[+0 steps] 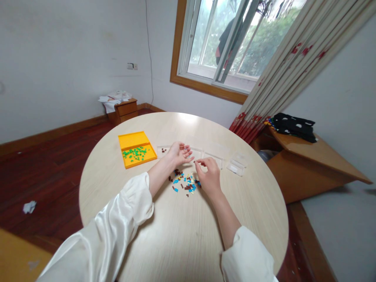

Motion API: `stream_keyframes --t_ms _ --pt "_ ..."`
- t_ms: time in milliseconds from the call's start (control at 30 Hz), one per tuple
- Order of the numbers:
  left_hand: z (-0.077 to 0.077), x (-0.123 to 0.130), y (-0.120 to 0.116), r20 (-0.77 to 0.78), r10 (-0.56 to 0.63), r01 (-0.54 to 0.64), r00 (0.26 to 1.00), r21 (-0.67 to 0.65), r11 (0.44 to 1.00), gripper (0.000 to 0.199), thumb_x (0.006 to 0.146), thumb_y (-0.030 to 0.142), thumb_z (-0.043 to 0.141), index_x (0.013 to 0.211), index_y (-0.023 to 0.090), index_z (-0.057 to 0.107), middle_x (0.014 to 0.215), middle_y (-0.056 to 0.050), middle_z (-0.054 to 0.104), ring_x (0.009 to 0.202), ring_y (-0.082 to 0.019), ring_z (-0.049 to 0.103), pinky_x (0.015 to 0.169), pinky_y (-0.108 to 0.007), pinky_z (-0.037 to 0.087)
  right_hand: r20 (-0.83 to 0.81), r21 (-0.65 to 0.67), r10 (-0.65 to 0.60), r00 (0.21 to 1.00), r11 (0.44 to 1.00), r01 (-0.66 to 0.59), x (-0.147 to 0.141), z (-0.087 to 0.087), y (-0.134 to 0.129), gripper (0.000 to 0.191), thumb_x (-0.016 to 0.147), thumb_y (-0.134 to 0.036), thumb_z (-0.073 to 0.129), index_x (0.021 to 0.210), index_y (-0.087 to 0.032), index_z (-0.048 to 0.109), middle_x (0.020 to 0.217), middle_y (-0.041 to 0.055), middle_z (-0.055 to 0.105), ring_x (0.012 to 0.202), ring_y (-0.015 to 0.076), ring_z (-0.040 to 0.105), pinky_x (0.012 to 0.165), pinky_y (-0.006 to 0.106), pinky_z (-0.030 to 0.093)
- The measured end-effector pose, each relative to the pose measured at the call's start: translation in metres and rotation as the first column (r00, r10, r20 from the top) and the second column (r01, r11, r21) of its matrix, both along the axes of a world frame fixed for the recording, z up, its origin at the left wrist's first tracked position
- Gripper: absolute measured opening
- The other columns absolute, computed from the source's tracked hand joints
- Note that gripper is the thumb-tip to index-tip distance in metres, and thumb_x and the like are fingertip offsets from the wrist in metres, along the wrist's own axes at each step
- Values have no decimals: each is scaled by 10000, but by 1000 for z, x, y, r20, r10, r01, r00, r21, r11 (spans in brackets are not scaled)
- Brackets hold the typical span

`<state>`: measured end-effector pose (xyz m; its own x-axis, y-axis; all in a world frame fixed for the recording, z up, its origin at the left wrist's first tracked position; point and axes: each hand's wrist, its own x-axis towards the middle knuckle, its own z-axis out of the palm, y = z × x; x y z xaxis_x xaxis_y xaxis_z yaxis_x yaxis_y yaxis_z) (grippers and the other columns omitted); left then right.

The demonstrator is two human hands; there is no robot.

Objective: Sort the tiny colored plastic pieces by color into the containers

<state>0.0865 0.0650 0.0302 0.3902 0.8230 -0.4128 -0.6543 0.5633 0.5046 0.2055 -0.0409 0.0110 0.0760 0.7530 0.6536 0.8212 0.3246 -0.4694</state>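
Observation:
My left hand [178, 153] is turned palm up with its fingers loosely spread; whether small pieces lie in the palm I cannot tell. Close beside its fingertips, my right hand [209, 172] pinches a tiny dark brown toy brick [194, 161] between thumb and forefinger. Below both hands lies a loose pile of small building bricks [188, 188] in brown, blue and pale yellow. Behind the left hand is a clear plastic tray [159, 152] with a few brown bricks [163, 150] at its left end, partly hidden by that hand.
An open yellow box [133, 140] holding many green bricks [136, 153] stands at the left of the round table [176, 235]. To the right are another clear tray [216, 159] and a small clear box [235, 167]. A wooden cabinet [317, 156] with black cloth stands beyond the table.

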Motion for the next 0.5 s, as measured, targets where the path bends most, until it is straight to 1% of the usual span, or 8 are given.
stream_keyframes --t_ms 67,133,200,300,333,400,467,500 --pt "-2 10 -9 9 -191 191 981 -108 976 48 734 146 497 740 155 544 679 -85 583 600 -223 582 592 -407 477 -32 87 -36 999 995 39 0 5 -1 123 849 -233 514 787 -203 615 740 34 587 745 185 528 728 328 413" --pt "-4 17 -15 35 -238 240 971 -147 959 75 774 157 513 797 131 579 761 -124 609 671 -243 606 593 -412 497 -40 113 -43 998 992 47 -1 8 -2 136 860 -231 501 831 -207 631 762 39 595 758 187 531 735 333 421" --pt "-4 21 -18 45 -202 206 978 -145 968 150 825 199 529 916 105 602 899 -148 621 784 -243 618 651 -407 518 -43 126 -49 998 991 54 -1 10 -3 164 873 -226 480 886 -207 642 792 48 602 782 190 532 746 335 424" --pt "-2 17 -11 40 -108 112 993 -118 987 310 874 295 544 1137 131 551 1129 -120 575 975 -221 582 796 -411 513 -59 157 -60 996 985 69 0 8 -2 190 884 -218 459 924 -188 642 811 61 608 800 194 532 751 334 422" --pt "-1 13 -7 36 -68 72 997 -108 992 321 871 294 554 1161 157 539 1152 -107 571 1007 -231 570 803 -430 511 -58 157 -58 997 985 66 1 6 -1 191 885 -214 458 917 -179 643 806 64 611 796 195 533 749 334 419" --pt "3 1 5 30 9 -6 1000 -83 997 349 884 318 532 1180 134 527 1166 -107 555 1000 -209 572 830 -411 504 -33 113 -34 999 993 37 1 0 1 185 877 -201 467 884 -164 648 789 68 618 786 196 537 741 331 410" --pt "6 -12 16 23 82 -81 996 -63 995 320 886 299 530 1171 154 531 1149 -95 570 998 -215 572 811 -419 510 19 8 17 1000 1000 -17 0 -8 3 169 860 -182 488 857 -164 655 778 64 626 783 195 543 740 329 401" --pt "7 -18 21 18 118 -117 993 -55 992 241 874 262 527 1077 140 572 1049 -97 605 916 -203 596 760 -381 517 45 -58 48 998 997 -45 -1 -12 4 159 850 -176 501 853 -170 660 779 60 630 786 194 548 742 327 397"
